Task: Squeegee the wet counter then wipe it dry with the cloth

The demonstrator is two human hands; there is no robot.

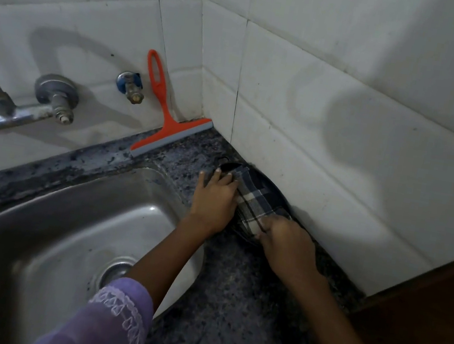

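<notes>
Wiping now: right hand (287, 241) pinches the cloth (253, 203), left hand (214, 196) flat, steadying it; squeegee (165, 120) parked at 11 o'clock, leaning on the wall.

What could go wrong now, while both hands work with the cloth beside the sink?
1. The orange squeegee only leans on the wall tiles at the sink's edge; a nudge might tip it into the steel sink.
2. The checked cloth is bunched between the left hand and right hand, so it may smear instead of drying the speckled counter.
3. The wall joint beside the cloth could be missed.
</notes>
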